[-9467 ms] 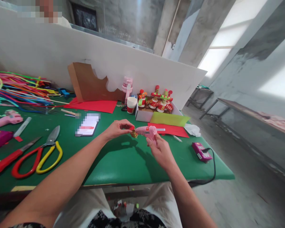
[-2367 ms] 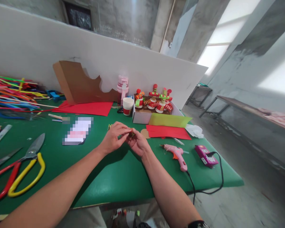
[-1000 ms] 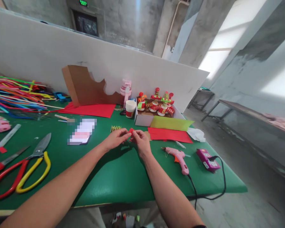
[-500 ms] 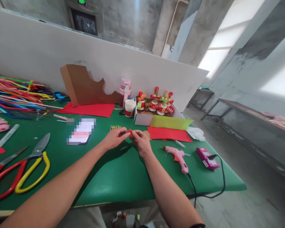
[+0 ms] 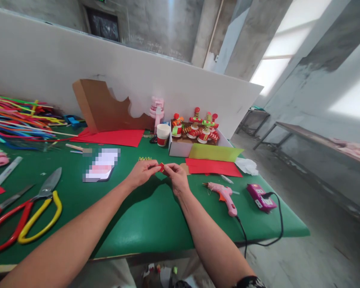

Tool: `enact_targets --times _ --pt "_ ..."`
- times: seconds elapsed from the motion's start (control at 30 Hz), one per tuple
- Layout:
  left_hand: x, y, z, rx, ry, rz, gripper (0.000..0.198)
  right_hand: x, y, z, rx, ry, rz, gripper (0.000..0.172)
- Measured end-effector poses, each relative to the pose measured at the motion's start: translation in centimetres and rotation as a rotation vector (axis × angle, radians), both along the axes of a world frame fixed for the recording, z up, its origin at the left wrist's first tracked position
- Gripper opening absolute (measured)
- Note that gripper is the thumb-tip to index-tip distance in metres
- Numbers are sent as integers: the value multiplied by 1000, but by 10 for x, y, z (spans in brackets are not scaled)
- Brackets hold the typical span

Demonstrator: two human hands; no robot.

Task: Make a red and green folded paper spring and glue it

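Observation:
Between my two hands, above the green table (image 5: 144, 224), is a small folded piece of red paper (image 5: 162, 167) with a yellowish edge. My left hand (image 5: 142, 173) pinches its left side with thumb and forefinger. On its right side, the fingertips of my right hand (image 5: 176, 176) are closed on it too. A yellow-green coiled pipe cleaner (image 5: 145, 159) lies just behind my left hand. Partly hidden behind my right hand is a tan piece of card (image 5: 185, 168). Red paper (image 5: 213, 167) lies to the right of it.
A pink glue gun (image 5: 223, 195) with a black cord lies right, beside a purple power box (image 5: 261, 197). Scissors (image 5: 39, 208) and a phone (image 5: 103, 165) lie left. Behind stand paper cups (image 5: 163, 135) and a box (image 5: 180, 150) of small cup figures. Pipe cleaners (image 5: 21, 120) are heaped far left.
The red paper piece has turned slightly between my fingers, so its yellowish edge shows. Both hands stay close together, and the whole view has shifted a little.

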State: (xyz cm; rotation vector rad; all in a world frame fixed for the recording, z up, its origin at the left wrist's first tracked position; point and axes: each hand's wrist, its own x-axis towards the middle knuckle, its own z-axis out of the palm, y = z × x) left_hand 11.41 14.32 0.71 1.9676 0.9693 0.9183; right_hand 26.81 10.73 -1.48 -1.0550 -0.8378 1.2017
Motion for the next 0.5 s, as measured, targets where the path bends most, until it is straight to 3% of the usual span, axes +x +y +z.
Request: enact_targets --times 0.2,0.37,0.5 --pt "-9 7 8 -180 -59 -73 35 6 0 3 -117 116 111 40" --pt "-22 9 18 -183 -142 -142 45 7 -5 7 -177 81 203 40" --pt "-20 4 19 -199 -61 -244 27 5 -7 7 -199 37 228 37"
